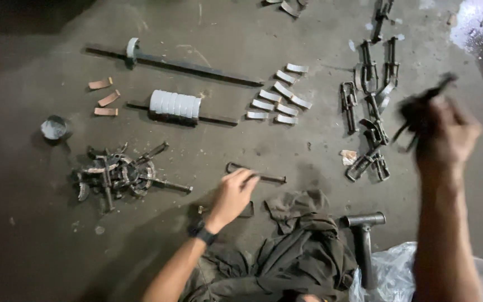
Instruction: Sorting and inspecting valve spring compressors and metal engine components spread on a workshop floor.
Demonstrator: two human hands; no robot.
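Left hand (233, 196) pinches a bolt (255, 174) on the floor; right hand (445, 134), raised, grips a blurred dark clamp (417, 109).

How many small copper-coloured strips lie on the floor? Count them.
3: copper strips stacked in a column at upper left, top, middle, bottom. More may lie out of view.

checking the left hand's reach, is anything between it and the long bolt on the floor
Nothing visible. The left hand has its fingertips already on the long bolt, which lies on bare floor. The rag lies nearer the person, out of the way.
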